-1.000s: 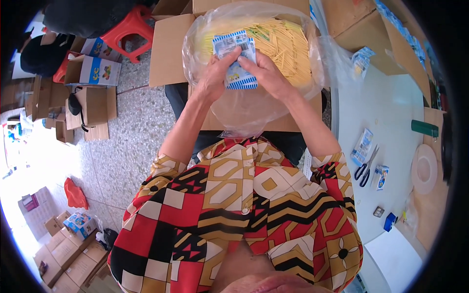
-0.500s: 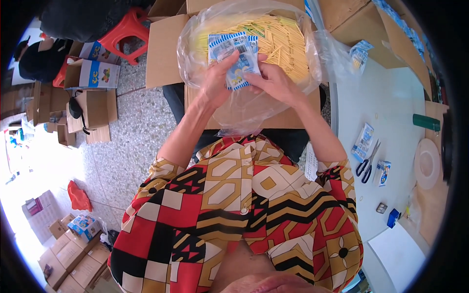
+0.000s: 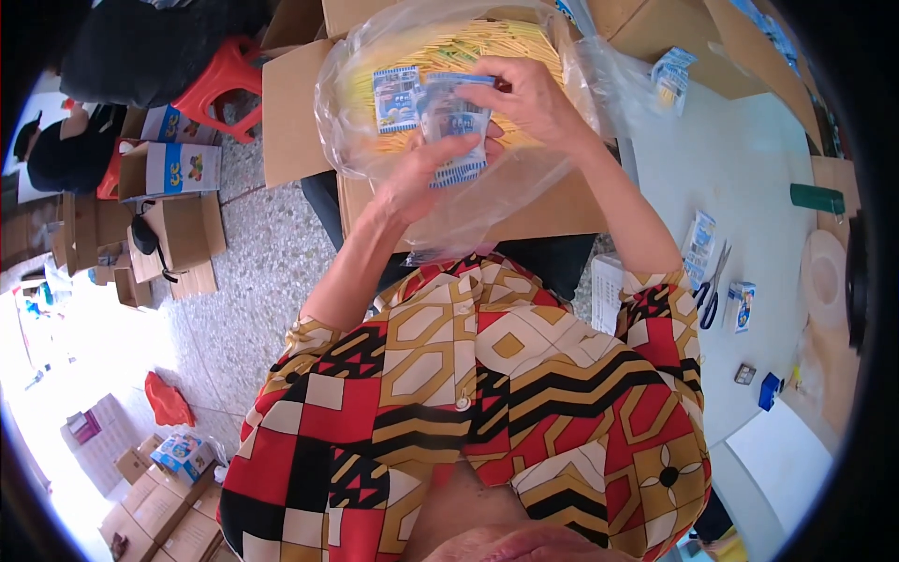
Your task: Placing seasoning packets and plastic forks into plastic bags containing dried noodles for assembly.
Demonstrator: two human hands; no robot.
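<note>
Over an open box, my left hand [image 3: 419, 180] is closed round the lower part of a small blue-and-white packet [image 3: 456, 124], its thumb lying across the front. My right hand [image 3: 536, 105] pinches that packet's upper edge, with thumb and fingers bent over it. A second blue-and-white packet [image 3: 395, 99] sits just left of the held one, above thin yellow sticks [image 3: 520, 42]. The sticks fill a clear plastic bag [image 3: 339, 126] lining the cardboard box [image 3: 538, 217]. Whether more than one packet is in my hands is hard to make out.
At the right, a pale table [image 3: 674, 178] carries scissors [image 3: 712, 292], more small packets [image 3: 742, 307], a green object [image 3: 817, 198] and white paper [image 3: 773, 459]. A red stool [image 3: 220, 89] and open cartons [image 3: 178, 225] stand at the left. Another person [image 3: 70, 155] is at far left.
My right hand has moved from the packets' lower right side up to the top edge. One packet now shows separately at the left, apart from the held one. The view has shifted slightly.
</note>
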